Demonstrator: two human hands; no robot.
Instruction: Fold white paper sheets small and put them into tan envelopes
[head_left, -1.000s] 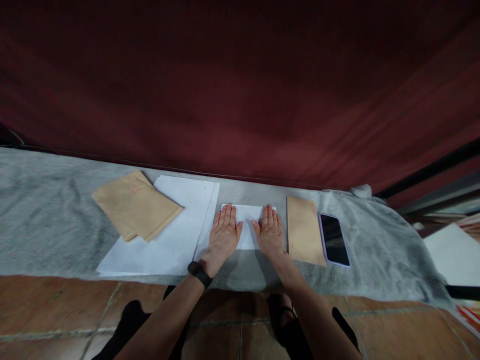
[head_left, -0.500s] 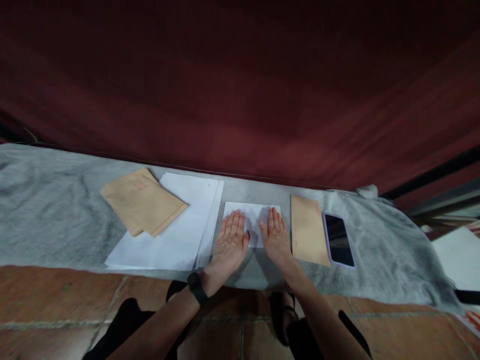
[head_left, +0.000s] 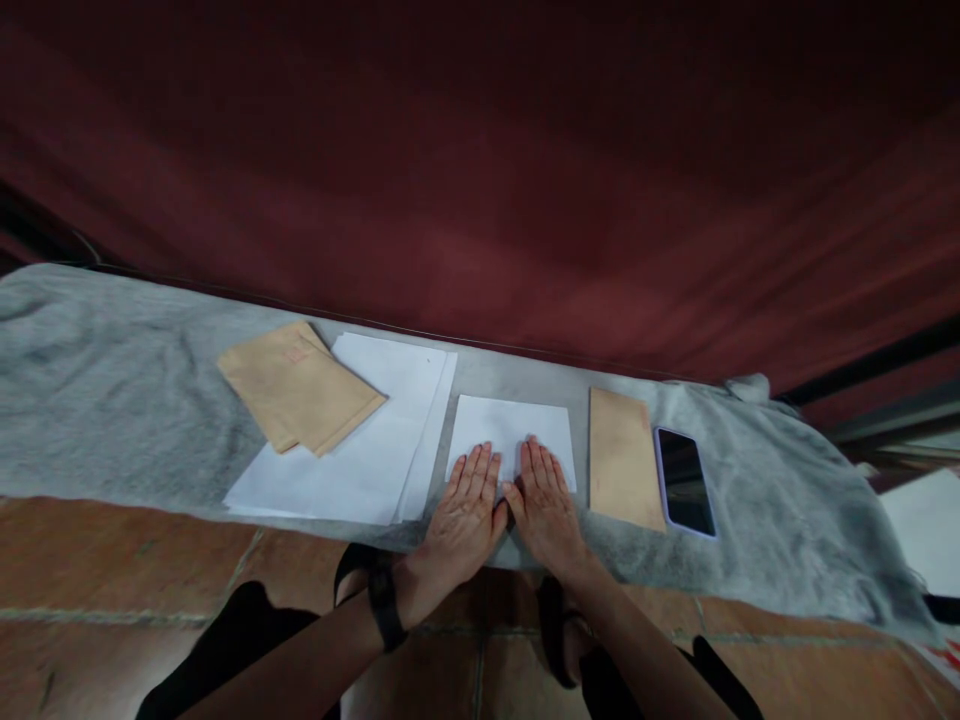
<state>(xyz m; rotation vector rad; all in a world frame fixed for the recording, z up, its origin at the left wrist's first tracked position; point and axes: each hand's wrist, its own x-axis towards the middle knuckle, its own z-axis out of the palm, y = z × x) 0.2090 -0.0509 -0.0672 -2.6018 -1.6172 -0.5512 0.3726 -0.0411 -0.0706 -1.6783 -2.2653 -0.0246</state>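
A small white sheet of paper, seemingly folded, lies crosswise in front of me on the grey cloth. My left hand rests flat on its near left edge, fingers stretched forward. Flat on the near right part of the same paper lies my right hand, its thumb close to the left thumb. Neither hand grips anything. To the right of the paper is a brown envelope. Larger white sheets are stacked to the left, with several brown envelopes partly on top of them.
A phone in a lilac case lies beyond the right envelope. The grey cloth covers the long narrow surface. Dark red fabric hangs behind it, and a tiled floor shows below. A white panel stands at far right.
Both hands have slid toward me across the small white paper and come closer together, uncovering its far part. The view has shifted slightly.
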